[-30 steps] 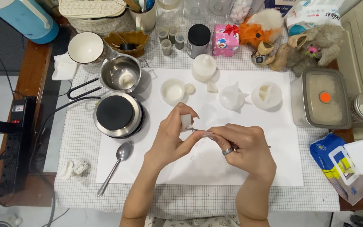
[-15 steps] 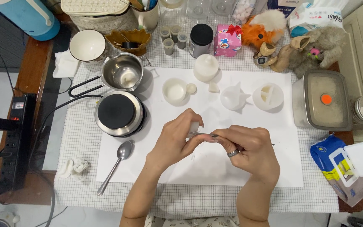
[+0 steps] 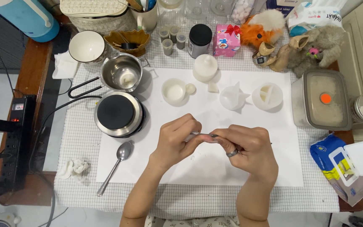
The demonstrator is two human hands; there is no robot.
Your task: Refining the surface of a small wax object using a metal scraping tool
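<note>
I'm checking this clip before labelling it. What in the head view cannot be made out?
- The small thin item pinched between the left hand and right hand: the fingers cover nearly all of it, so its kind is unclear.
- Contents of the lidded steel container: hidden by its cloudy lid.
- The blue jug and the glass jars: cut off by the top edge.
- The person's forearms: cut off by the bottom edge.

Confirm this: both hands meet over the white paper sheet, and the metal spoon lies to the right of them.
Not quite. The head view shows the left hand and right hand meeting over the white paper sheet, but the metal spoon lies to their left.
</note>
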